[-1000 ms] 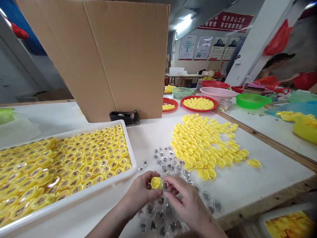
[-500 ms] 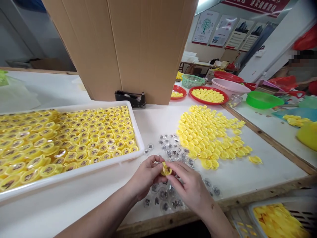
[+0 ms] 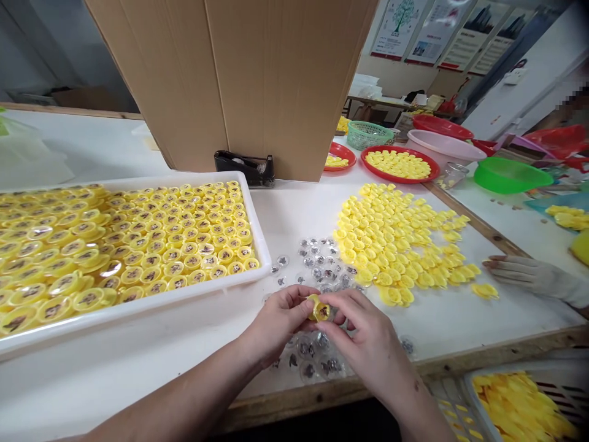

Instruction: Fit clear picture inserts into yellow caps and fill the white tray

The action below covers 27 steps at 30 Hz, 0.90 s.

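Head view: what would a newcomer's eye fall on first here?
Probably the white tray at left, packed with yellow pieces bearing dark pictures, and the loose yellow pieces spread at right. Next, the tall cardboard standing behind. Then, low in the center, the left hand and right hand at one small yellow piece.

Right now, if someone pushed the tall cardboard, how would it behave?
The cardboard would probably feel light for its size, being plain brown board. It looks flat and stiff, though it may bend at the long crease. Standing tall, it might tip if pushed high.
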Each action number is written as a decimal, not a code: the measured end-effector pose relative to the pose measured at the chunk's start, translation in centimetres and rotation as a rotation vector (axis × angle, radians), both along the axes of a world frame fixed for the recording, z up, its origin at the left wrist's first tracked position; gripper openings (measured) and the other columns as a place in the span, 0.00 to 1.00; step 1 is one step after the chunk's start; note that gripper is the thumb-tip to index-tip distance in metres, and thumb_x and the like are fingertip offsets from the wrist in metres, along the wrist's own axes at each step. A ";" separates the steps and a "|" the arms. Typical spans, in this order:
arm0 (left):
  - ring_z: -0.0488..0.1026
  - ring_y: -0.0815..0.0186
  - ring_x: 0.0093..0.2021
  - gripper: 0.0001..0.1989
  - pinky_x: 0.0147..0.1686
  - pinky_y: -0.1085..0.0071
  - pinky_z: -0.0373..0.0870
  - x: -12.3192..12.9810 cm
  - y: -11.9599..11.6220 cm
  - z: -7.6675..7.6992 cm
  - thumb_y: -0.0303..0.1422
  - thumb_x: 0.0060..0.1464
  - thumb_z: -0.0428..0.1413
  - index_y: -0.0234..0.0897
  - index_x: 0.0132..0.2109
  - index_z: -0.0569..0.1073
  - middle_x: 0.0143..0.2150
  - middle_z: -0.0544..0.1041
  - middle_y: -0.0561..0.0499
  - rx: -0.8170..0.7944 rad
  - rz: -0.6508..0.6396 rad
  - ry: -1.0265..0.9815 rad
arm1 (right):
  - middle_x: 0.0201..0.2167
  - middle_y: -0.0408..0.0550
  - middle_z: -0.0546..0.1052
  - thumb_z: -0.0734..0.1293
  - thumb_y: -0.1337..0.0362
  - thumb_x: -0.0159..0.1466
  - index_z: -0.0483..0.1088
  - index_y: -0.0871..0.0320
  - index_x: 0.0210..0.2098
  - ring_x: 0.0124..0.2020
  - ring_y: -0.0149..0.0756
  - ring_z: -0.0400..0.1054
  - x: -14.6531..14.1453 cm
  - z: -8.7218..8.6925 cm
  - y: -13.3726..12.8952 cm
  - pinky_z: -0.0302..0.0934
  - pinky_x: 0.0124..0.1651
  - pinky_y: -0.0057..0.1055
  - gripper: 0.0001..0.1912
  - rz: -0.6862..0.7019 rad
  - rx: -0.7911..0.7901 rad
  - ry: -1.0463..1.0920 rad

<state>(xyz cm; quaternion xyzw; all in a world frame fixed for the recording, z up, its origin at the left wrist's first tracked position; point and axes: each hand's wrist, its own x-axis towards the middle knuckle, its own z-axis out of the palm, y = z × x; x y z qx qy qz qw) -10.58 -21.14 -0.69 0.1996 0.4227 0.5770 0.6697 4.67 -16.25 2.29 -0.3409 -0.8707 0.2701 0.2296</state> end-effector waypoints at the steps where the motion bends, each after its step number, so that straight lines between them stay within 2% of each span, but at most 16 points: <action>1: 0.71 0.69 0.33 0.21 0.36 0.71 0.69 0.1 0.0 0.0 0.39 0.42 0.65 0.31 0.41 0.72 0.34 0.74 0.50 0.006 0.011 0.017 | 0.37 0.46 0.73 0.66 0.70 0.59 0.69 0.52 0.45 0.30 0.33 0.69 0.0 0.0 0.0 0.66 0.35 0.31 0.14 -0.008 -0.028 0.004; 5: 0.71 0.69 0.32 0.22 0.35 0.71 0.68 0.3 -0.1 -0.2 0.39 0.44 0.64 0.33 0.44 0.71 0.32 0.74 0.51 0.010 0.018 0.059 | 0.34 0.44 0.75 0.67 0.67 0.59 0.71 0.52 0.43 0.29 0.34 0.70 -0.3 -0.3 -0.2 0.67 0.34 0.31 0.11 -0.046 -0.075 0.058; 8: 0.72 0.65 0.36 0.23 0.41 0.66 0.68 0.3 0.0 -0.1 0.39 0.44 0.64 0.33 0.46 0.72 0.36 0.75 0.49 -0.002 -0.001 0.055 | 0.32 0.44 0.76 0.66 0.67 0.59 0.70 0.53 0.40 0.29 0.35 0.71 -0.6 -0.6 -0.3 0.67 0.33 0.30 0.09 -0.095 -0.043 0.084; 11: 0.73 0.63 0.38 0.22 0.42 0.65 0.69 0.2 0.1 0.0 0.39 0.44 0.64 0.32 0.45 0.73 0.37 0.76 0.47 -0.006 0.002 0.065 | 0.32 0.45 0.77 0.66 0.67 0.58 0.69 0.54 0.41 0.29 0.35 0.72 -0.8 -0.8 -0.5 0.68 0.32 0.30 0.11 -0.130 0.012 0.103; 16: 0.71 0.67 0.35 0.23 0.39 0.68 0.69 0.1 0.1 0.2 0.40 0.41 0.66 0.33 0.43 0.74 0.35 0.75 0.49 -0.012 0.033 0.066 | 0.38 0.47 0.76 0.64 0.71 0.58 0.69 0.54 0.42 0.37 0.37 0.71 -0.7 -0.7 -0.4 0.67 0.41 0.33 0.12 -0.056 0.109 0.102; 19: 0.70 0.68 0.34 0.23 0.37 0.70 0.69 0.1 0.0 0.1 0.41 0.41 0.66 0.32 0.42 0.74 0.34 0.75 0.50 -0.011 0.031 0.071 | 0.42 0.48 0.74 0.65 0.72 0.58 0.69 0.54 0.42 0.41 0.39 0.70 -0.6 -0.7 -0.3 0.66 0.44 0.35 0.13 -0.040 0.107 0.114; 27: 0.71 0.68 0.33 0.21 0.34 0.71 0.69 0.4 -0.1 -0.1 0.40 0.42 0.65 0.31 0.41 0.73 0.33 0.75 0.49 -0.013 0.033 0.091 | 0.35 0.47 0.75 0.67 0.69 0.59 0.71 0.54 0.38 0.35 0.38 0.70 -0.5 -0.6 -0.4 0.67 0.37 0.33 0.08 -0.051 0.083 0.119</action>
